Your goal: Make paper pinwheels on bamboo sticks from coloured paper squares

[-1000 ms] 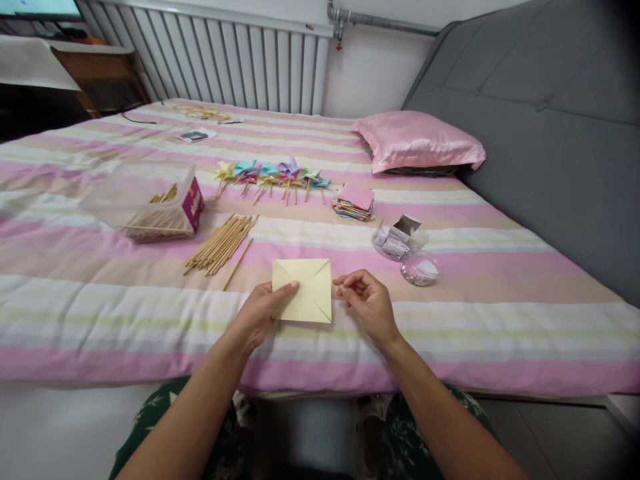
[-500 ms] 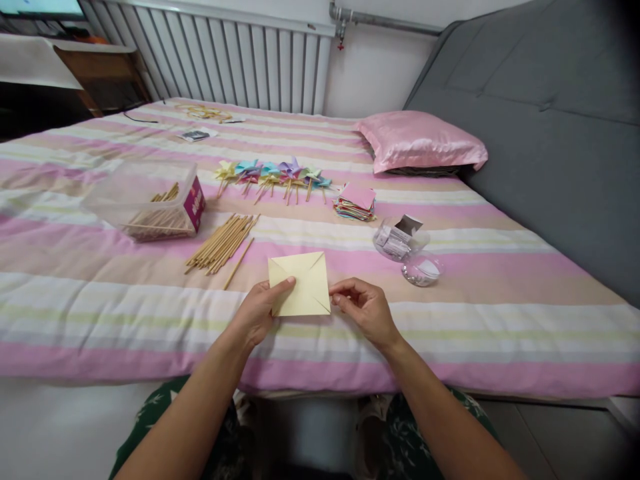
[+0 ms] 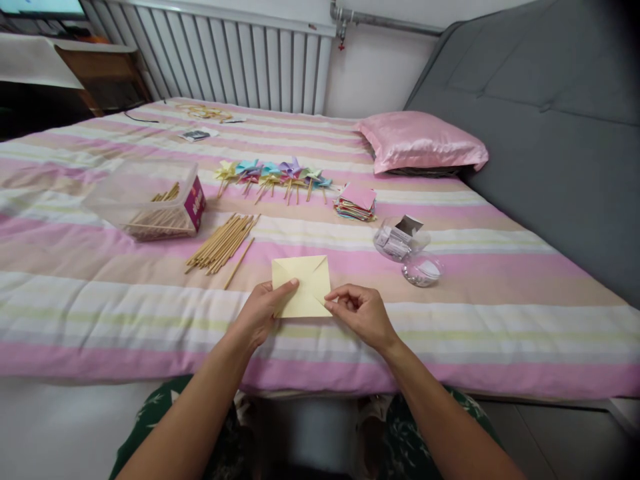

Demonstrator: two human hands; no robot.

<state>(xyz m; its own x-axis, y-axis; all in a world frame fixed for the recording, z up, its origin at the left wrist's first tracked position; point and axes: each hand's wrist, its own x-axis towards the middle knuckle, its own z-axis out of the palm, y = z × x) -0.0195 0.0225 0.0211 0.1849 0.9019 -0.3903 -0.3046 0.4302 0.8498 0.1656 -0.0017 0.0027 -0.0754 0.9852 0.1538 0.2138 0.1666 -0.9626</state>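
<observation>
Where your right hand (image 3: 363, 315) hung just clear of the yellow paper (image 3: 304, 285) a second ago, its thumb and forefinger now appear to pinch the near right corner, though the contact is small in view. Your left hand (image 3: 260, 312) pinches the near left edge, thumb on top. The paper sits near the front edge of the striped bed (image 3: 500, 313). Beyond lie loose sticks (image 3: 223, 243), then pinwheels (image 3: 273, 172).
</observation>
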